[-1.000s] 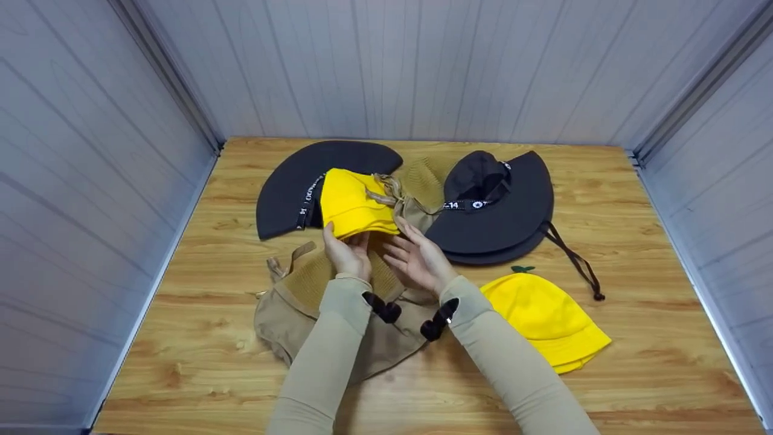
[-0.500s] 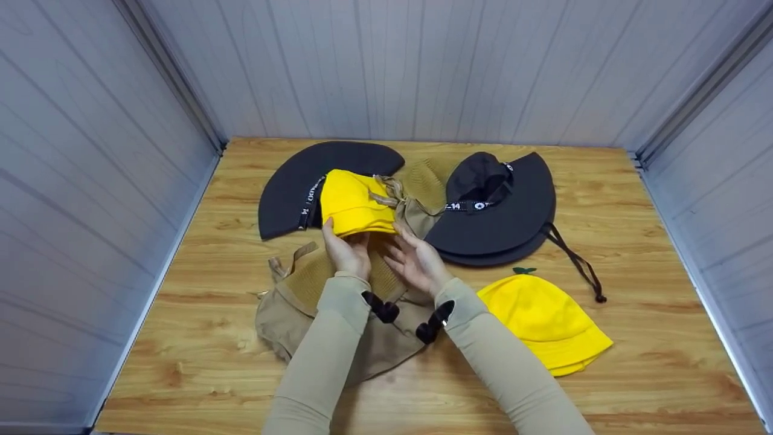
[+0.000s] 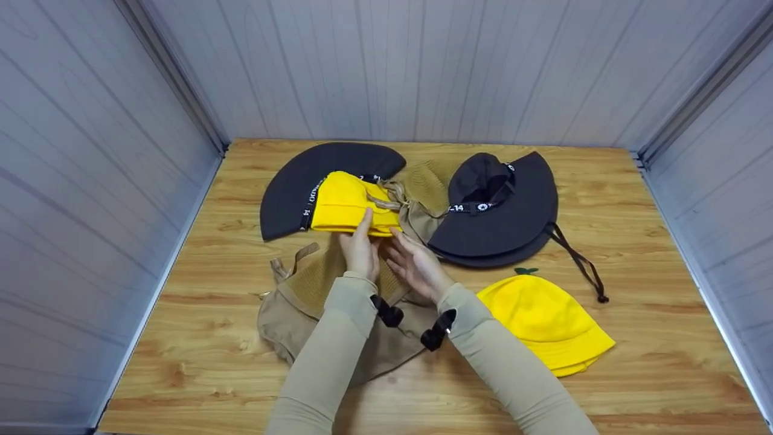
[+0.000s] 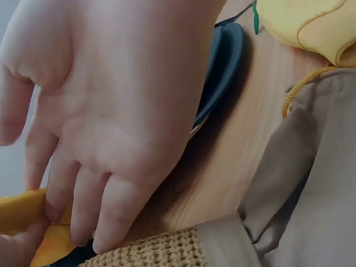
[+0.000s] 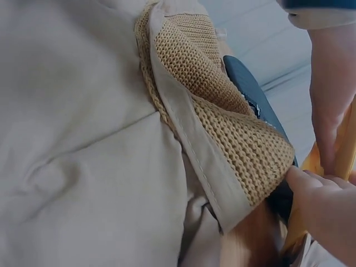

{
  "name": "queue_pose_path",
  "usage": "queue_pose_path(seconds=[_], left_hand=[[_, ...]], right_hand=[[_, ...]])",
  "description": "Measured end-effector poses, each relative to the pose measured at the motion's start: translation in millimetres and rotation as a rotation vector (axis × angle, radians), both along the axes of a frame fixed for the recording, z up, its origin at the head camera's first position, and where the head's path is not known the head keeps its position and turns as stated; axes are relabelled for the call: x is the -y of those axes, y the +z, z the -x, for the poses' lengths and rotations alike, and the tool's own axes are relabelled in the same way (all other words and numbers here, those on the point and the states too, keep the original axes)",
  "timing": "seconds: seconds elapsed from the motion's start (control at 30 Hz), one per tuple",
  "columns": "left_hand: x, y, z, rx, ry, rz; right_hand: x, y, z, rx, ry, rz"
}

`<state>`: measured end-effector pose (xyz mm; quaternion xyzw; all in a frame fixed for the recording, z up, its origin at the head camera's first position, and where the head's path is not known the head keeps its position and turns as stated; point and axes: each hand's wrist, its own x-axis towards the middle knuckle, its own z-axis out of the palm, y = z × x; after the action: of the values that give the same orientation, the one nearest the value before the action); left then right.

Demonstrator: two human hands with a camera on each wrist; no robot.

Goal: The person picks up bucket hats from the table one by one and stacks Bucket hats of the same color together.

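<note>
A yellow bucket hat (image 3: pixel 341 202) stands tilted over the dark wide-brimmed hat at the back left. My left hand (image 3: pixel 361 251) grips its near brim, thumb on top and the other fingers underneath. At the right part of the same brim my right hand (image 3: pixel 418 266) pinches the edge with its fingertips. The left wrist view has the left hand (image 4: pixel 111 111) large, its fingers by the yellow cloth (image 4: pixel 22 211). In the right wrist view the right hand (image 5: pixel 328 206) meets the left hand's fingers at the hat. The inside of the hat is hidden.
Beneath my forearms lies a beige hat (image 3: pixel 284 323) with a tan knitted crown. Dark wide-brimmed hats lie at the back left (image 3: pixel 290 187) and right (image 3: pixel 513 223), with another beige hat (image 3: pixel 426 187) between them. A yellow hat (image 3: pixel 543 320) with a green sprout rests right. Grey walls enclose the table.
My left hand has moved right along the yellow hat's brim, its thumb now lying over the front. The brim's left part has flattened and shifted slightly left. My right hand stays nearly in place.
</note>
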<state>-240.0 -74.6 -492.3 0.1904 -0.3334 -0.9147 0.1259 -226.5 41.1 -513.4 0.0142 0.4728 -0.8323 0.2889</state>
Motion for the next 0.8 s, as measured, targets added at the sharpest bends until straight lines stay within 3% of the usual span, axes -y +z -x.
queue_pose_path(seconds=[0.2, 0.43, 0.57, 0.8], left_hand=[[-1.9, 2.8, 0.8, 0.04, -0.011, -0.011], [0.3, 7.1, -3.7, 0.017, 0.003, -0.017], [2.2, 13.7, -7.2, 0.026, 0.045, 0.009], [4.4, 21.4, -10.7, 0.059, 0.17, 0.004]], right_hand=[[-2.7, 5.9, -3.2, -0.006, 0.009, -0.02], [-2.1, 15.8, -6.2, 0.021, -0.039, 0.047], [-4.2, 16.6, -4.6, 0.059, -0.08, 0.096], [-9.6, 12.8, -3.1, 0.108, -0.166, 0.221]])
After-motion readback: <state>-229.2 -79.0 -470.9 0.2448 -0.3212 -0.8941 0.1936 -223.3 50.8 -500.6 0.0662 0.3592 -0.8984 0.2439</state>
